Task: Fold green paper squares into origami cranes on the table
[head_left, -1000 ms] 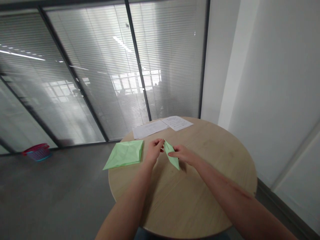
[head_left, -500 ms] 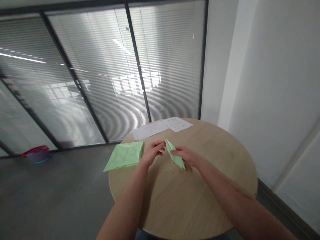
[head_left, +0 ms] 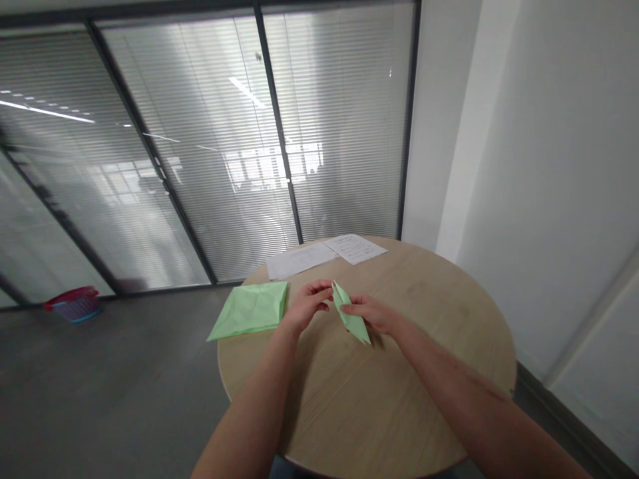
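Observation:
A folded piece of light green paper (head_left: 351, 320), long and narrow with pointed ends, is held above the round table. My right hand (head_left: 372, 313) grips its right side, thumb on the near face and the other fingers behind it. At the paper's upper tip, my left hand (head_left: 310, 305) has its fingertips closed on the edge, the lower fingers curled. To the left of that hand lies a larger creased green sheet (head_left: 252, 309), one corner sticking out past the table's edge.
The round wooden table (head_left: 399, 386) carries white sheets (head_left: 302, 261) and a printed page (head_left: 355, 248) at its far side. A red and blue plastic basket (head_left: 74, 306) stands on the floor at left. Behind are glass panels with blinds (head_left: 344, 133); a white wall (head_left: 559, 166) rises at right.
My left fingertips have moved slightly right onto the folded paper's upper tip. The paper's lower end has dipped a little and its folds have shifted. The view has shifted very slightly.

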`<state>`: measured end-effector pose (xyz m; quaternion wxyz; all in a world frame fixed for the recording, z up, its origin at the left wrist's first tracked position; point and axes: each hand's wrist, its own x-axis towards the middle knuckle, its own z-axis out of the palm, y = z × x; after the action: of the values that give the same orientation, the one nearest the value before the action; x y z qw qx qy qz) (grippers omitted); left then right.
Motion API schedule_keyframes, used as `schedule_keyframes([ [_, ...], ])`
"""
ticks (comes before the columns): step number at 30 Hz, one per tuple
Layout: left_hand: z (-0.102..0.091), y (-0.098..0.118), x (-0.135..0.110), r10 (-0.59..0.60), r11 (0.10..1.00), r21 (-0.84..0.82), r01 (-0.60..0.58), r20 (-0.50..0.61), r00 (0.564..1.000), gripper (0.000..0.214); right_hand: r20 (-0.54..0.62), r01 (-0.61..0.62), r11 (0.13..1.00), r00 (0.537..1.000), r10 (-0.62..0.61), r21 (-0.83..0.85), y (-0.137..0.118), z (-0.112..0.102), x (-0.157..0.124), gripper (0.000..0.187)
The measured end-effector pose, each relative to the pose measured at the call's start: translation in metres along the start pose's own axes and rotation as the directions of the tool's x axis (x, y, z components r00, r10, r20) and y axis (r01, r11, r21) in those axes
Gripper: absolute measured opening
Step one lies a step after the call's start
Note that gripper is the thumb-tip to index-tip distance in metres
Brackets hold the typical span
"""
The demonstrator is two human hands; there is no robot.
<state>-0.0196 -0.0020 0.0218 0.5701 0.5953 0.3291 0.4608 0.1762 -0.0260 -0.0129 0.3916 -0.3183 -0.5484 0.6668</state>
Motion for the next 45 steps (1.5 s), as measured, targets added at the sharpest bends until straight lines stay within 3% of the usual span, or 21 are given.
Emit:
schedule_keyframes([
  [9, 0.001, 0.0, -0.001, -0.029, 0.999, -0.02, 0.029, 0.022, 0.999, 0.035, -0.011, -0.061, 0.997, 0.998, 0.062, 0.039, -0.002, 0.0, -0.003, 0.046],
  [23, 0.002, -0.001, -0.001, -0.037, 0.998, -0.051, 0.04, 0.054, 0.998, 0.033, -0.006, -0.042, 0.999, 0.999, 0.042, 0.03, 0.002, -0.003, 0.001, 0.045],
  [32, 0.006, -0.003, -0.001, -0.068, 0.998, 0.0, 0.068, 0.041, 0.997, 0.028, -0.032, 0.048, 0.987, 0.998, -0.053, -0.154, 0.008, -0.007, 0.005, 0.046],
  [45, 0.006, -0.006, -0.002, -0.079, 0.997, -0.011, 0.08, 0.089, 0.993, 0.043, -0.06, 0.004, 0.999, 0.998, -0.006, -0.037, 0.008, -0.008, 0.004, 0.051],
])
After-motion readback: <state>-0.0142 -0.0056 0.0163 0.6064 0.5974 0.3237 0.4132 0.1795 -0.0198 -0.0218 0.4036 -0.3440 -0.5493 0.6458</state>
